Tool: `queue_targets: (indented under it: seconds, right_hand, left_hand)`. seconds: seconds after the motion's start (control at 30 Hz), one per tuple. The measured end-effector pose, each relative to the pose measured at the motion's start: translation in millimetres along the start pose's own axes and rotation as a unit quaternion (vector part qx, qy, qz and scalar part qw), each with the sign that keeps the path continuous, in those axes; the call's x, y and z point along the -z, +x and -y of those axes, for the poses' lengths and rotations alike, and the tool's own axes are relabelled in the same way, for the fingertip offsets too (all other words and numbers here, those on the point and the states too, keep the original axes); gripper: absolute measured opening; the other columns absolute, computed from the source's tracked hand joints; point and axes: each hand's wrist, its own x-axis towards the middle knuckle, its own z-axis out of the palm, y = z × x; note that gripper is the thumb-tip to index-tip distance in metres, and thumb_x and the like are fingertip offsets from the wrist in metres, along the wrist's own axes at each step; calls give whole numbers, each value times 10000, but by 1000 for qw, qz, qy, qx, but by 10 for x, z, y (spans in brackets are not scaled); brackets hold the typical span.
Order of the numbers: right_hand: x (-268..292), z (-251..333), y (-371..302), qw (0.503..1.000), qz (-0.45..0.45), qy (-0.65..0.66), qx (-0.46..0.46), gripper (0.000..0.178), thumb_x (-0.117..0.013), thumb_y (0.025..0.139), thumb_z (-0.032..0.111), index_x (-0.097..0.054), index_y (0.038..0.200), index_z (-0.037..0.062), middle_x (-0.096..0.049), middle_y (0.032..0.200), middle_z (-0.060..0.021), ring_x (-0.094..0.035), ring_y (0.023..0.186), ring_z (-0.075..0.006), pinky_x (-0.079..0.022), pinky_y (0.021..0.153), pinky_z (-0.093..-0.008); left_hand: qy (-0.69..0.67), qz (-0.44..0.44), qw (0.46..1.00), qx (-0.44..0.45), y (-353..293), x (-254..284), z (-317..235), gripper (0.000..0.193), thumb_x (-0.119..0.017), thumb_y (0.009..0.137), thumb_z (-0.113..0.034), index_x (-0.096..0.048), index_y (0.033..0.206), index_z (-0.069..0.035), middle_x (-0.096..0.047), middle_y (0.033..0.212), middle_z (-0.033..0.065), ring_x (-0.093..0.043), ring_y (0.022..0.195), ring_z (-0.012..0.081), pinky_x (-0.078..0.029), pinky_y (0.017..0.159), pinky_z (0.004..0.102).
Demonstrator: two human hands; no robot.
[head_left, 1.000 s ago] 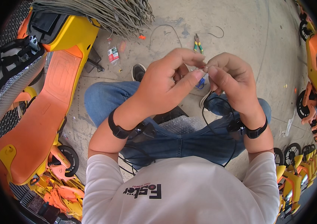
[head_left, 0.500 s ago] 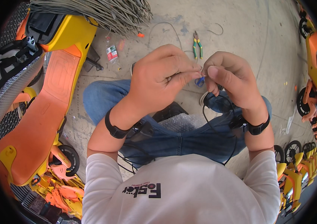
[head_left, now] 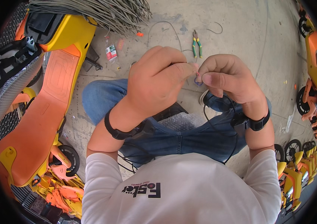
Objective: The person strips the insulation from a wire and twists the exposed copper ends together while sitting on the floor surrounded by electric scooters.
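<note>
Contact point is hard to read: the back of the left hand [head_left: 158, 76] covers most of its own fingers, and the curled fingers of the right hand [head_left: 227, 78] screen part of the small piece between them. Left shoe is almost fully behind the left hand; black thing under the bubble wrap [head_left: 179, 122] is partly hidden, can't identify it. Scooters at far right are cut by the lens rim.

The piece: thin reddish strand [head_left: 198, 75], very fine, slightly blurred, ends not readable. It sits in the small gap between the two hands' fingertips, up off the floor [head_left: 237, 26], beyond the knees.

Left grip: thumb and fingers together right at the strand; can't tell if they clamp it. Right grip: thumb and index pinched on it.

Blue loop [head_left: 198, 81] shows just under the fingertips; can't tell if it's attached or lying behind. Pliers [head_left: 195, 40] with green-yellow handles lie on the floor farther off, jaws pointing away. Grey cable bundle [head_left: 117, 15] at far left, cropped by the top edge.
</note>
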Motion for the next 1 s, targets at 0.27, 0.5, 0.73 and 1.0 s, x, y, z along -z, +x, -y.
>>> queue_targets:
  seconds: [0.27, 0.5, 0.73, 1.0]
  right_hand:
    - [-103, -29, 13, 991, -129, -17, 44, 93, -605, 854, 53, -660, 901, -5, -535, 631, 29, -439, 528, -42, -351, 486, -204]
    - [-169, -93, 4, 911, -240, -232, 242, 57, -598, 846, 9, -638, 884, -7, -522, 642, 46, -428, 585, -27, -387, 544, -190]
    - [-222, -128, -6, 865, -235, -344, 279, 58, -630, 827, 2, -642, 884, 6, -548, 644, 1, -471, 562, -51, -414, 522, -222]
    - [-252, -206, 27, 817, -255, -409, 316, 85, -683, 772, 9, -659, 848, 39, -593, 668, -64, -542, 530, -172, -452, 517, -269]
  left_hand:
    - [-31, -52, 998, 8, 20, -51, 73, 211, -724, 687, 16, -693, 878, -68, -607, 772, 60, -582, 650, 219, -473, 543, 298]
    - [-62, -64, 992, 87, 31, -131, -37, 141, -737, 762, -29, -677, 889, -26, -640, 826, 91, -616, 665, 187, -497, 560, 270]
    - [-41, -87, 994, 55, -14, -256, -49, 140, -731, 766, -13, -678, 896, -10, -649, 827, 88, -581, 597, 149, -457, 514, 244]
    - [13, -103, 994, 45, -43, -281, -26, 168, -718, 667, -9, -650, 820, -28, -633, 762, 81, -599, 589, 217, -477, 500, 295]
